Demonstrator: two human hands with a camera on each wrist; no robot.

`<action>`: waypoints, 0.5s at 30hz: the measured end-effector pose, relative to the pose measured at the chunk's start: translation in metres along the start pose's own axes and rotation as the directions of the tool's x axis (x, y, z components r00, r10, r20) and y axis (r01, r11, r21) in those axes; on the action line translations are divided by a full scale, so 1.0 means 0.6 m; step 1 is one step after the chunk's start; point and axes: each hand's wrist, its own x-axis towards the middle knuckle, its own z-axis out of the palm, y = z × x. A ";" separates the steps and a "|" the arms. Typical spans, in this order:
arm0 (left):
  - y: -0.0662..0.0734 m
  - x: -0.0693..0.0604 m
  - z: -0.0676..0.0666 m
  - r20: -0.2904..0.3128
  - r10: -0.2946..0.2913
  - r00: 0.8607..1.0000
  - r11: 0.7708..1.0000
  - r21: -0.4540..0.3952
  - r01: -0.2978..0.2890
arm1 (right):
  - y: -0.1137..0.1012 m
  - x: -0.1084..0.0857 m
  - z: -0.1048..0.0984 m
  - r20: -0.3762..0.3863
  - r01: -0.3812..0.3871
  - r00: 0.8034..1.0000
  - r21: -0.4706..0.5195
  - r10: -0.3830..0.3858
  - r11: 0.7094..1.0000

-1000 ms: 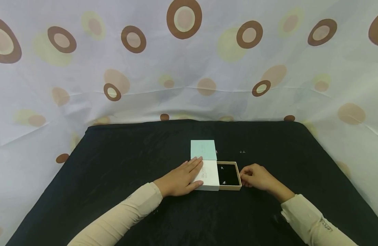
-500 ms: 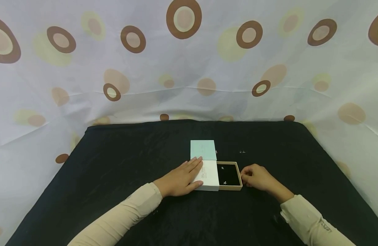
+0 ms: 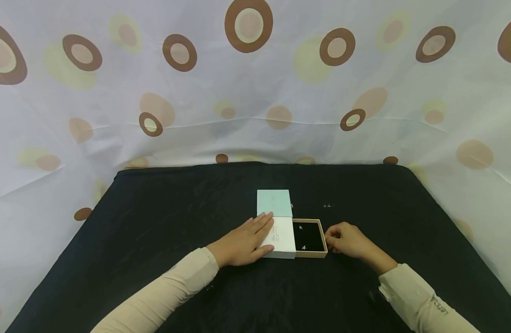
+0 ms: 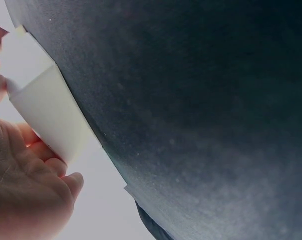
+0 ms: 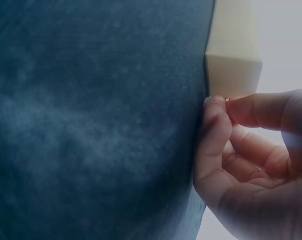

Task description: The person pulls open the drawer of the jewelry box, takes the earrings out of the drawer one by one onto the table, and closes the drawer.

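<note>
We rest our left hand on the white box, fingers straight and thumb spread, near the middle of the black bench. Our right hand pinches, thumb to forefinger, at the outer end of the drawer, which juts from the box's right side. Two stars lie inside; a green panel adjoins the box's far edge.

White cover, tan drawer, spotted backdrop

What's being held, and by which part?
The right hand pinches the drawer at its outer end; the left hand rests flat on the white box sleeve.
</note>
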 end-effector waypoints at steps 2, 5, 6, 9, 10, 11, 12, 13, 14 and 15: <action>-0.001 0.000 0.001 0.002 0.000 1.000 1.000 -0.002 0.000 | -0.001 0.000 0.000 0.002 -0.002 1.000 0.004 0.002 1.000; -0.001 0.000 0.001 -0.001 0.002 1.000 1.000 -0.004 -0.002 | -0.002 -0.001 -0.001 0.006 -0.002 1.000 0.007 0.002 1.000; -0.001 0.000 0.001 -0.002 0.002 1.000 1.000 -0.005 -0.002 | -0.002 -0.001 -0.001 0.007 -0.002 1.000 0.007 0.002 1.000; 0.000 0.001 0.001 -0.002 0.000 1.000 1.000 -0.006 0.000 | -0.003 -0.002 -0.001 0.011 0.002 1.000 0.007 -0.002 1.000; 0.000 0.001 0.001 -0.001 -0.001 1.000 1.000 -0.006 0.001 | -0.004 -0.002 -0.002 0.012 0.003 1.000 0.006 -0.004 1.000; 0.000 0.001 0.001 -0.002 -0.001 1.000 1.000 -0.009 0.001 | -0.004 -0.002 -0.002 0.014 0.005 1.000 0.006 -0.006 1.000; 0.000 0.001 0.001 -0.002 -0.001 1.000 1.000 -0.012 0.001 | -0.004 -0.002 -0.002 0.017 0.007 1.000 0.006 -0.008 1.000; 0.000 0.001 0.001 -0.001 -0.001 1.000 1.000 -0.013 0.001 | -0.004 -0.002 -0.003 0.018 0.011 1.000 0.005 -0.011 1.000; 0.000 0.000 0.000 -0.001 -0.001 1.000 1.000 -0.015 0.001 | -0.004 -0.002 -0.003 0.019 0.013 1.000 0.006 -0.013 1.000; 0.000 0.000 0.000 0.000 -0.002 1.000 1.000 -0.016 0.002 | -0.004 -0.001 -0.003 0.020 0.016 1.000 0.008 -0.016 1.000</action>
